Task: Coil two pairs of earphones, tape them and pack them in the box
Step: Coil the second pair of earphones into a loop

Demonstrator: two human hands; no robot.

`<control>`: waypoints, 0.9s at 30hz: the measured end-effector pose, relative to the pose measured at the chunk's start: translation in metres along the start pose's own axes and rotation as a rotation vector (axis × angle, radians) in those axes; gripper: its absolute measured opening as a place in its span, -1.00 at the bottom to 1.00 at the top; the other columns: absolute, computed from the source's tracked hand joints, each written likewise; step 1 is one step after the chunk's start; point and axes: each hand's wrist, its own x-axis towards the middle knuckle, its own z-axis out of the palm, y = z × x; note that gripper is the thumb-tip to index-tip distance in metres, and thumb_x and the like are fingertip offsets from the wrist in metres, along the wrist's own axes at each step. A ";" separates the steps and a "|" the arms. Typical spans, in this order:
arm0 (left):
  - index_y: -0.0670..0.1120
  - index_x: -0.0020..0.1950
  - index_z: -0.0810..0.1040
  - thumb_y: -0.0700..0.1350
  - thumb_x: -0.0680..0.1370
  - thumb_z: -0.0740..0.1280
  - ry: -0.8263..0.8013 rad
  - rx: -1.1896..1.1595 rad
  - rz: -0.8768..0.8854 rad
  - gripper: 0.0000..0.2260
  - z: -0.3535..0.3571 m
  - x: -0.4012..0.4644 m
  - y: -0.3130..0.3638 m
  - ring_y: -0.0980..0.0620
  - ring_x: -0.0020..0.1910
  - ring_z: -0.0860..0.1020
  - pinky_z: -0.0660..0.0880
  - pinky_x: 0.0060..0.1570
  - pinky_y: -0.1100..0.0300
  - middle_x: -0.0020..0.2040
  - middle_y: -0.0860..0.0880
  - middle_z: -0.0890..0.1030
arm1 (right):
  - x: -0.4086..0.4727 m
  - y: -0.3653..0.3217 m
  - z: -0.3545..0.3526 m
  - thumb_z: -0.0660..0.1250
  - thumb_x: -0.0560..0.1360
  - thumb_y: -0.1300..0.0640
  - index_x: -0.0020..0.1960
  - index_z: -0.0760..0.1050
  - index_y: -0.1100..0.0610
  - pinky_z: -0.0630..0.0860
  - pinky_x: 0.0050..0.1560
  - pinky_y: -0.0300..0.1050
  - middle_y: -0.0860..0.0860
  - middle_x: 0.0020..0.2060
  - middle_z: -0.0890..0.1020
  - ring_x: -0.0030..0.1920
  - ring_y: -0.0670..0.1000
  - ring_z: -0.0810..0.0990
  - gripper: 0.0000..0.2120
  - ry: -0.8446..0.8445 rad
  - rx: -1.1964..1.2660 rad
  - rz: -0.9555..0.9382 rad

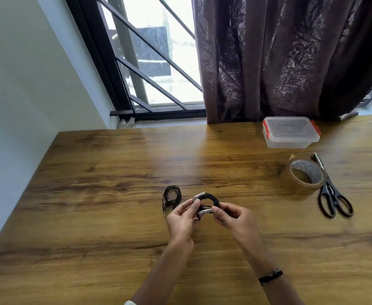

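- The left hand (pixel 181 216) and the right hand (pixel 231 215) hold one coil (pixel 207 202) just above the tabletop (pixel 114 216), fingers curled and pinching it from either side.
- Pale tape strips (pixel 204 211) show on this coil at the near and far-left sides, so the step looks like pressing tape down.
- To do it well: keep the left pinch firm so the loops stay stacked, and let the right fingers smooth the strip round the bundle onto itself, no loose flap.
- The second coil (pixel 171 194) lies just left of the hands, plug end trailing; I cannot tell whether it is taped.
- The tape roll (pixel 305 177) and scissors (pixel 332 194) lie to the right; the box (pixel 290 133), lid on, sits beyond them and needs opening before packing.
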 end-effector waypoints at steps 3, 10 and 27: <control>-0.20 -0.03 0.55 -0.29 0.46 0.44 0.085 0.017 0.017 -0.87 0.004 0.010 -0.012 0.04 -0.24 0.60 0.53 -0.33 0.29 -0.19 -0.10 0.64 | 0.007 0.011 0.003 0.49 0.42 0.20 0.04 0.57 0.14 0.62 -0.21 -0.25 0.01 -0.26 0.72 -0.25 -0.09 0.71 -0.78 0.120 -0.071 0.028; -0.14 -0.01 0.58 -0.33 0.47 0.41 0.086 0.154 0.174 -0.85 0.018 0.025 -0.027 0.06 -0.11 0.61 0.54 -0.17 0.31 -0.10 -0.06 0.66 | 0.028 0.027 0.003 0.52 0.41 0.06 -0.09 0.56 0.01 0.65 -0.09 0.11 -0.05 -0.24 0.71 -0.19 -0.07 0.70 -0.85 0.221 -0.214 0.021; -0.18 0.30 0.52 -0.30 0.49 0.40 0.054 0.595 0.530 -0.62 0.020 0.029 -0.031 0.13 0.26 0.51 0.39 0.32 0.22 0.25 -0.05 0.58 | 0.040 0.023 0.006 0.43 0.48 0.03 0.03 0.56 0.01 0.48 -0.04 -0.28 -0.18 -0.10 0.55 -0.07 -0.17 0.53 -0.84 0.282 -0.577 -0.184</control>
